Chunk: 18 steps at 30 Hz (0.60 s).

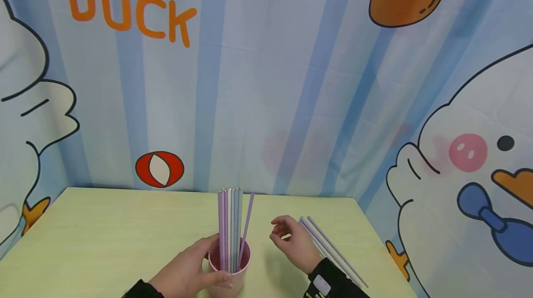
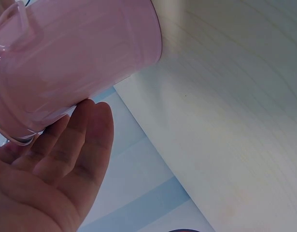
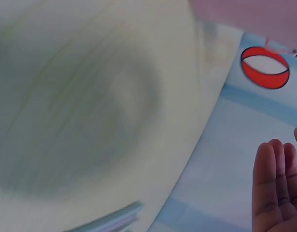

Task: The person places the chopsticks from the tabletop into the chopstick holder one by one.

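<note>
A pink cup (image 1: pixel 228 284) stands near the front of the table, with several straws (image 1: pixel 230 231) in purple, white and grey-blue upright inside. One purple straw (image 1: pixel 247 224) leans apart toward the right rim. My left hand (image 1: pixel 189 265) holds the cup from the left, its thumb across the near side. In the left wrist view, fingers (image 2: pixel 97 128) lie against the cup's wall (image 2: pixel 85 53). My right hand (image 1: pixel 294 245) hovers right of the cup with loosely bent fingers and nothing in it. Beside and partly behind its wrist lie several purple straws (image 1: pixel 337 251).
The pale wooden table (image 1: pixel 125 233) ends at the back against a blue striped curtain (image 1: pixel 250 103) with cartoon ducks. More curtain closes in at the right. A black sleeve with a pale wrist device (image 1: pixel 322 284) overlaps the lying straws.
</note>
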Each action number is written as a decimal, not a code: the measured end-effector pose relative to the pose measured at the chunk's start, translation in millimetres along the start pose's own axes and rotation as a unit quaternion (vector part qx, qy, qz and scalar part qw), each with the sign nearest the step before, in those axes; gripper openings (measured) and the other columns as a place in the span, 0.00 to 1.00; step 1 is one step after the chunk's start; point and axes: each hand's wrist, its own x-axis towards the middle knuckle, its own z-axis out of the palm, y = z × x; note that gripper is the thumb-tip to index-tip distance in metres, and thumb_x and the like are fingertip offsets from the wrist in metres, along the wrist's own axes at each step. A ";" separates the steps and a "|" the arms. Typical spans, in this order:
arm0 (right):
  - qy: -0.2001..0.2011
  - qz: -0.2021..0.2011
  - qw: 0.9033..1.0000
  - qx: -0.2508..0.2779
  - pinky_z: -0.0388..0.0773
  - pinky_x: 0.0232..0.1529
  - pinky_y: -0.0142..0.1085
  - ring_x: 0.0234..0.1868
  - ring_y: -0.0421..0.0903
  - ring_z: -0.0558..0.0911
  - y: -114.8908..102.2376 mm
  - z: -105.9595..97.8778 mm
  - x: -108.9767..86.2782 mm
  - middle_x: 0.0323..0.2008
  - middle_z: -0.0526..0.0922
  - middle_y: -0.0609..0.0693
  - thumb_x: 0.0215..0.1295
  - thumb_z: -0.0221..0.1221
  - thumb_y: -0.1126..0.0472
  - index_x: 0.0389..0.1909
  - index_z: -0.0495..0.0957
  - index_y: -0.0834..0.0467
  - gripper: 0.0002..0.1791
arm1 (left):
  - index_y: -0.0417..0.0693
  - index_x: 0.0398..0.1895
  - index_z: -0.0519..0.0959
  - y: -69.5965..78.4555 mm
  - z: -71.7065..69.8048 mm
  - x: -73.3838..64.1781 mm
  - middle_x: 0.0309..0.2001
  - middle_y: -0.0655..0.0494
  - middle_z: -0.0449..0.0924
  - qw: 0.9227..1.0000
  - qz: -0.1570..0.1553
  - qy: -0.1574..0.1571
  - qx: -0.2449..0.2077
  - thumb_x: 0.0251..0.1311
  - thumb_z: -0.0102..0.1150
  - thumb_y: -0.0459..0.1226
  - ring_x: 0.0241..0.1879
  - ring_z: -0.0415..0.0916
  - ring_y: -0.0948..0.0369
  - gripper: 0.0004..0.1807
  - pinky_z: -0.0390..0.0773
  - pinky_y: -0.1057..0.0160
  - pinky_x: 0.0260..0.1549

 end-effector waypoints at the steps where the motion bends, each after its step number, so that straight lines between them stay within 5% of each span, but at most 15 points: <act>1: 0.001 0.003 1.000 -0.010 0.81 0.35 0.38 0.35 0.42 0.80 5.6 -3.6 -1.7 0.34 0.79 0.47 0.62 0.64 0.65 0.48 0.77 0.58 0.14 | 0.58 0.70 0.64 0.0 0.1 -0.2 0.55 0.58 0.74 1.000 0.001 0.000 0.001 0.40 0.69 0.62 0.51 0.71 0.54 0.50 0.66 0.30 0.55; 9: -0.005 0.006 0.993 -0.120 0.81 0.33 0.39 0.31 0.41 0.79 48.3 -26.9 -16.0 0.30 0.79 0.46 0.58 0.65 0.69 0.44 0.79 0.63 0.12 | 0.58 0.69 0.65 -1.2 -0.4 -1.4 0.53 0.60 0.74 1.000 0.016 -0.001 0.007 0.41 0.68 0.63 0.50 0.71 0.55 0.49 0.66 0.32 0.56; 18: -0.036 0.001 0.956 -0.291 0.78 0.31 0.40 0.28 0.41 0.76 64.7 -34.0 -24.6 0.28 0.80 0.48 0.55 0.66 0.68 0.38 0.84 0.63 0.09 | 0.57 0.69 0.65 -0.5 -0.2 -0.9 0.53 0.59 0.74 1.000 0.010 -0.003 0.002 0.42 0.68 0.62 0.50 0.70 0.54 0.49 0.66 0.31 0.55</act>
